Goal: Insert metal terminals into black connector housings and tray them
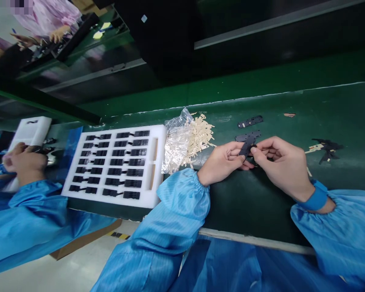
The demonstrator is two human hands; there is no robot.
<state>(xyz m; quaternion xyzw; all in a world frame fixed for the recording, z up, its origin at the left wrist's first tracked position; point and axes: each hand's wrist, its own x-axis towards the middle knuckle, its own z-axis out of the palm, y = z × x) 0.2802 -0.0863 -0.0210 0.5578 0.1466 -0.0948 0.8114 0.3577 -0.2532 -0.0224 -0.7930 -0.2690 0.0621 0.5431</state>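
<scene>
My left hand (220,163) is closed around a flat, narrow black plastic part (247,147), holding it tilted above the green bench. On the other side, my right hand (281,164) pinches at the part's right edge with thumb and fingers. Whether a smaller piece sits under that thumb is hidden. Just beyond the fingers lie two similar objects: a black strip (249,136) close to my hands and a black strip with small light spots (250,121) farther back.
Left of my hands, a clear plastic bag (177,142) adjoins a heap of cream-coloured flat pieces (200,132). A white foam tray (160,162) holds rows of black parts. Dark and cream pieces (327,149) lie at right. A co-worker's hand (30,162) works at far left; others sit opposite.
</scene>
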